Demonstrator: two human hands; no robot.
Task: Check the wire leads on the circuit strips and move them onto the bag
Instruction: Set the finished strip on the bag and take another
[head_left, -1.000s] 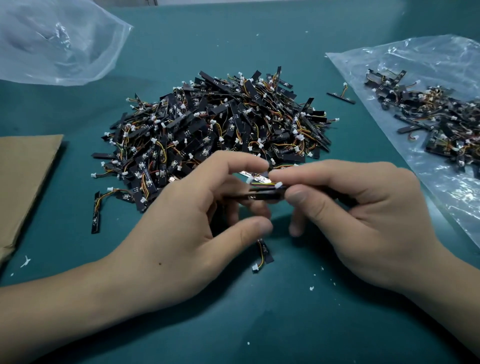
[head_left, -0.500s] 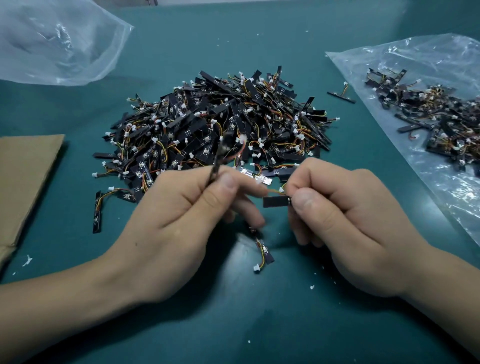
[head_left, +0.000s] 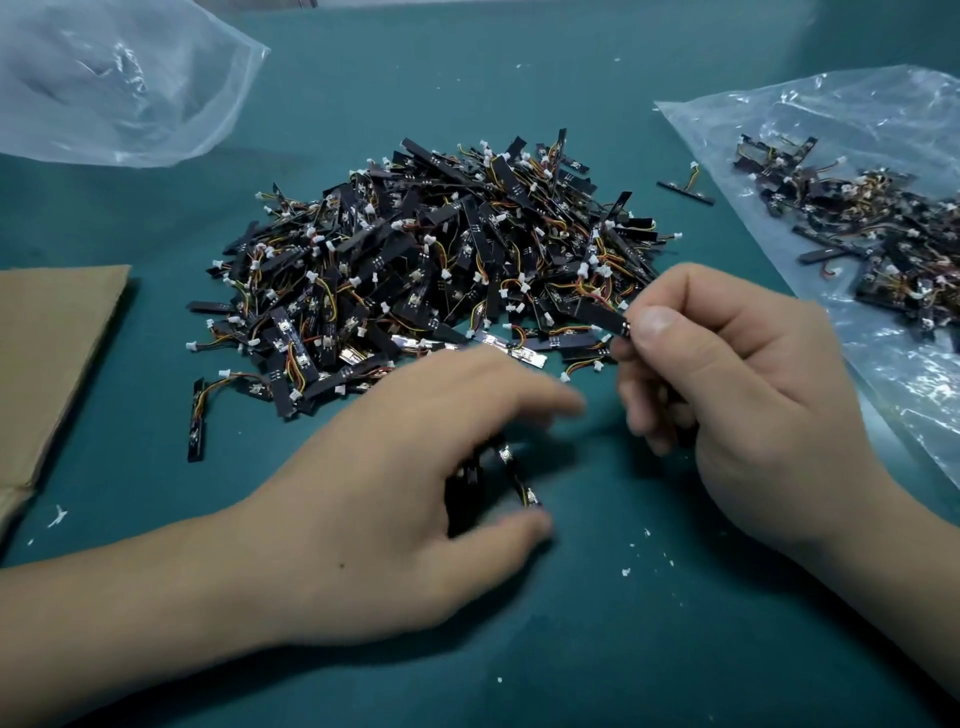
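A big pile of black circuit strips (head_left: 415, 270) with orange-yellow wire leads and white plugs lies mid-table. My right hand (head_left: 753, 389) pinches one black strip (head_left: 592, 309) between thumb and fingers, raised at the pile's right edge. Blurred by motion, my left hand (head_left: 389, 493) hovers low over loose strips (head_left: 522, 483) on the green mat, fingers spread and thumb near them, gripping nothing that shows. At the right, a clear plastic bag (head_left: 883, 130) lies flat with several strips (head_left: 883, 244) on it.
Another clear bag (head_left: 104, 78) lies puffed up at the far left. A brown cardboard sheet (head_left: 52, 338) sits at the left edge. Single strips lie beside the right-hand bag (head_left: 685, 189) and left of the pile (head_left: 196, 421). White crumbs dot the mat.
The hands have parted. My left hand let go of the strip it held upright and dropped toward the mat. My right hand lifted its strip up and to the right.
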